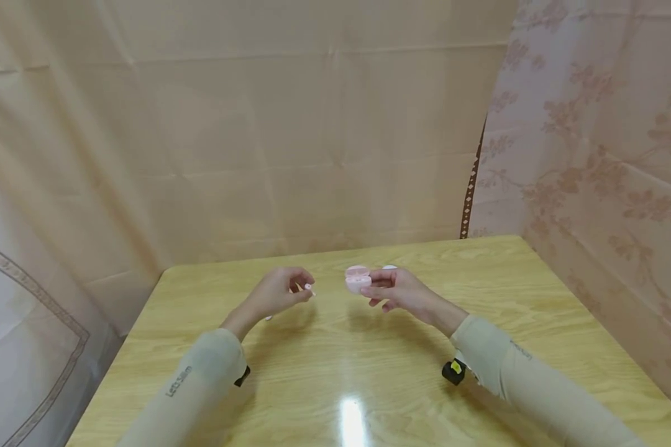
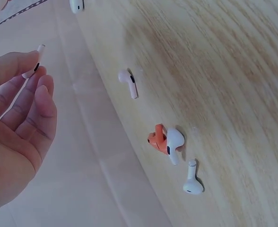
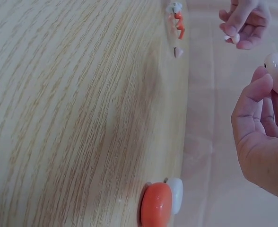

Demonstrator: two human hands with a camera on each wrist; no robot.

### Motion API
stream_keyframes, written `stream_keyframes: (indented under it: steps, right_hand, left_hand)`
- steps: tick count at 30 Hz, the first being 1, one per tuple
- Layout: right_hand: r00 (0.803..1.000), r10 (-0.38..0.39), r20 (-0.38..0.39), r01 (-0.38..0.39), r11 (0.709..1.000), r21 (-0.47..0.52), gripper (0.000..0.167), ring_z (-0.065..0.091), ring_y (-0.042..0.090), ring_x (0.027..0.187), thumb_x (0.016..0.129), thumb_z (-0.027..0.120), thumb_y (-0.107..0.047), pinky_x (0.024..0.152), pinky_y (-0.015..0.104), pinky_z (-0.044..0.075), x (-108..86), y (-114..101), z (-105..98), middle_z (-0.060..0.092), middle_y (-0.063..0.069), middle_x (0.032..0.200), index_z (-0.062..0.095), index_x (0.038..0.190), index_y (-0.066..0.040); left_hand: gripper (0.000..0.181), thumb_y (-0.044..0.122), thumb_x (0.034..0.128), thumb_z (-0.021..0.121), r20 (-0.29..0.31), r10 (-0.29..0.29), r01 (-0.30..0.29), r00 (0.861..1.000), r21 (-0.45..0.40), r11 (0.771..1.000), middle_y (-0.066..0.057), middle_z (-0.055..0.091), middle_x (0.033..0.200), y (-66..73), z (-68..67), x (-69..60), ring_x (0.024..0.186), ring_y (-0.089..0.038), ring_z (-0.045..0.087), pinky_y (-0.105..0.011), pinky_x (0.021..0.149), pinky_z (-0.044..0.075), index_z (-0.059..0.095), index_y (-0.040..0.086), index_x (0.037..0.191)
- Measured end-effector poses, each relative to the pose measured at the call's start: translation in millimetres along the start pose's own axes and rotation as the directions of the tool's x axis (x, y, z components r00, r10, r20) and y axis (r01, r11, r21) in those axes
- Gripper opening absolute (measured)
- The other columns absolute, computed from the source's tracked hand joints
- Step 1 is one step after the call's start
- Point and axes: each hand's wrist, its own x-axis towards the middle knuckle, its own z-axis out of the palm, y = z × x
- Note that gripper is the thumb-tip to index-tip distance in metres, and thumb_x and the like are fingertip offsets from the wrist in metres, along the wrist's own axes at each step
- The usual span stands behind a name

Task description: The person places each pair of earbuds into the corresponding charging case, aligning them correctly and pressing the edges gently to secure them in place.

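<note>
My left hand pinches a small pale earbud between thumb and fingertips, above the table; in the left wrist view the earbud has its stem pointing up. Across a short gap, my right hand holds a pale pink case with its lid raised. The right wrist view shows the case at the fingertips of that hand, its inside hidden.
On the table lie a pink earbud, an orange one touching a white one, and another white earbud. An orange case stands beside a white case. Curtains hang behind and beside the table.
</note>
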Motion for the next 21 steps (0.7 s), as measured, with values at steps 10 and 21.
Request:
stream_keyframes:
  steps: [10,21]
  right_hand:
    - [1.000,-0.018,0.003,0.018,1.000,-0.004,0.043,0.068,0.025,0.089,0.094,0.075,-0.017,0.067,0.029,0.055,0.4,-0.4,0.7,0.071,0.012,0.107,0.059,0.128,0.004]
    - [0.999,-0.032,0.005,0.032,0.999,0.006,0.046,0.068,0.020,0.087,0.095,0.073,-0.014,0.067,0.029,0.055,0.1,-6.5,4.5,0.069,0.011,0.113,0.056,0.131,0.007]
  left_hand:
    - [0.018,0.012,0.0922,0.074,-0.029,0.025,-0.025,0.999,-0.007,1.000,0.003,0.071,0.090,4.6,-4.4,2.2,0.075,-0.009,0.067,-0.027,0.063,0.054,0.071,0.004,0.109]
    - [0.023,0.025,0.0923,0.077,-0.090,-0.012,0.009,0.996,-0.028,1.000,0.004,0.072,0.089,14.9,-19.9,4.4,0.078,-0.012,0.066,-0.030,0.069,0.053,0.074,0.008,0.108]
